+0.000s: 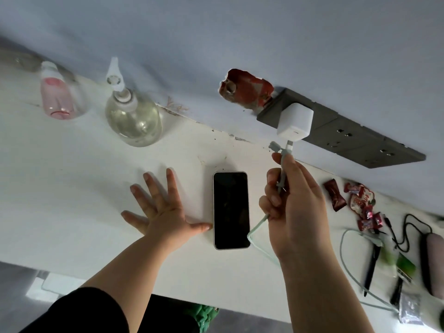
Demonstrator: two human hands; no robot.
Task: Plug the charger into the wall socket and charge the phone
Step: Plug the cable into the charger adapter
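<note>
A white charger block (pixel 296 122) sits plugged into the grey wall socket strip (pixel 348 138). My right hand (pixel 294 203) is shut on the pale green charging cable (pixel 258 233), its upper end meeting the charger's port. The cable runs down through my fist and trails right across the table. A phone (pixel 231 210) with a dark screen lies flat on the white table (pixel 72 188), just left of my right hand. My left hand (pixel 163 207) rests flat on the table with fingers spread, its thumb touching the phone's left edge.
A clear pump bottle (pixel 132 114) and a pink bottle (pixel 56 92) stand at the back left. Red candy wrappers (pixel 358 203), black cables, pens and a grey case (pixel 434 263) clutter the right end. A broken hole in the wall (pixel 245 88) shows beside the sockets.
</note>
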